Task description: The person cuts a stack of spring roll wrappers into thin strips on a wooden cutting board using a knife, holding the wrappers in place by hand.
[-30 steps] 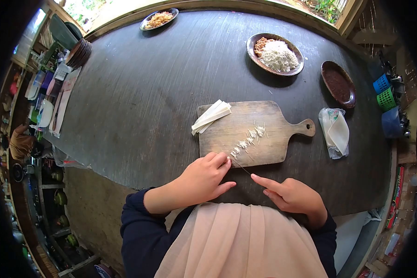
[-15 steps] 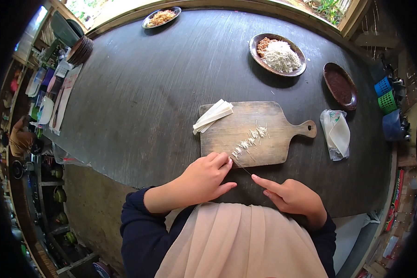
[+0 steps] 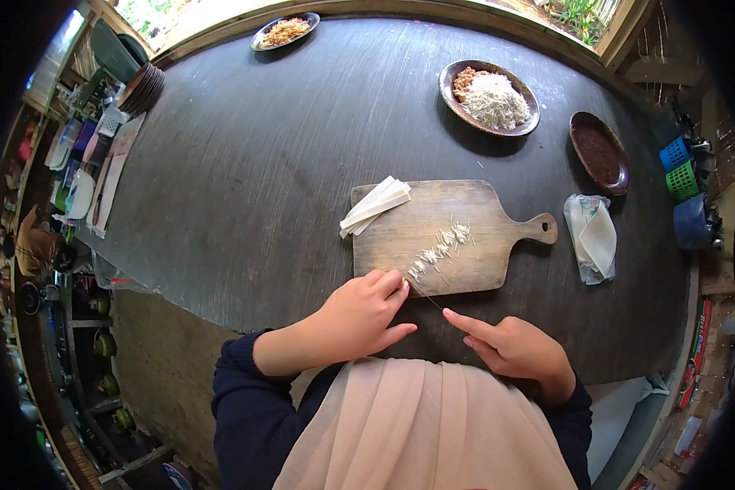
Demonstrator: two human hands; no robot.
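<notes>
A wooden cutting board point(image 3: 400, 237) with a handle lies on the dark round table point(image 3: 261, 163). A row of thin white shreds point(image 3: 439, 247) runs across the board, and a stack of white strips point(image 3: 374, 205) rests on its far left corner. My left hand point(image 3: 359, 314) presses down at the board's near edge, fingertips on the end of the white material. My right hand point(image 3: 510, 347) grips a knife whose thin blade point(image 3: 427, 296) points at the left fingertips, forefinger stretched along it.
A brown bowl point(image 3: 488, 95) of white shreds and brown bits sits far right of centre, a dark dish point(image 3: 599, 152) beside it, a small plate point(image 3: 282, 31) at the far edge. A plastic bag with white sheets point(image 3: 592, 235) lies right of the board. Stacked bowls point(image 3: 141, 90) stand at left.
</notes>
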